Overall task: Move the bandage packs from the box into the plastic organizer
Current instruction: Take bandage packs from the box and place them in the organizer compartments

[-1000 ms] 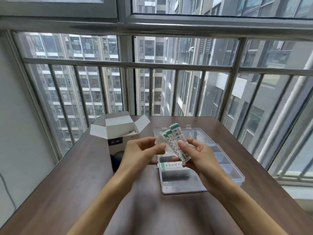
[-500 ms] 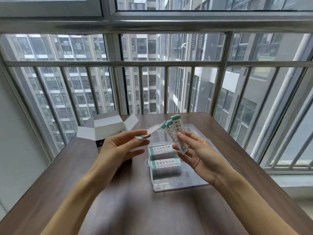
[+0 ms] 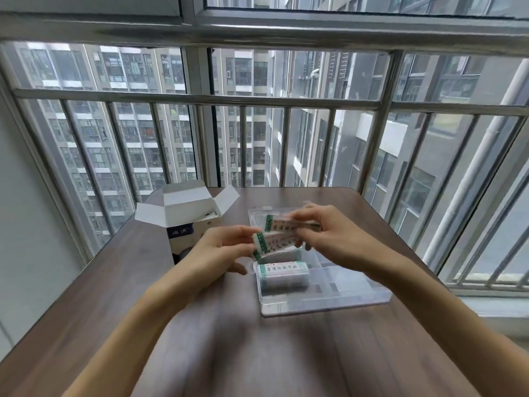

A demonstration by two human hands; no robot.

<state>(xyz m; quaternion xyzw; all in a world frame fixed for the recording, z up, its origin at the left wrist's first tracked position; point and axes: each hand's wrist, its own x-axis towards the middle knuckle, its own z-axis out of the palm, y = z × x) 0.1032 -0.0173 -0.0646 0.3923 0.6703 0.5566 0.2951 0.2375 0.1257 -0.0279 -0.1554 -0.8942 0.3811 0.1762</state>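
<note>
Your left hand point(image 3: 221, 247) and right hand point(image 3: 329, 233) both pinch a fan of white, green-ended bandage packs point(image 3: 279, 237) above the clear plastic organizer point(image 3: 329, 296) on the brown desk point(image 3: 229, 339). One more pack point(image 3: 282, 269) lies in the organizer's near-left compartment. The open white cardboard box point(image 3: 186, 222) stands left of the organizer.

Soft, even daylight from the far windows point(image 3: 257, 124) — no hard shadows. Faint sheen on the tabletop point(image 3: 257, 353). Wide-angle bowing of window bars at left and right edges — forearms motion-blurred near.
</note>
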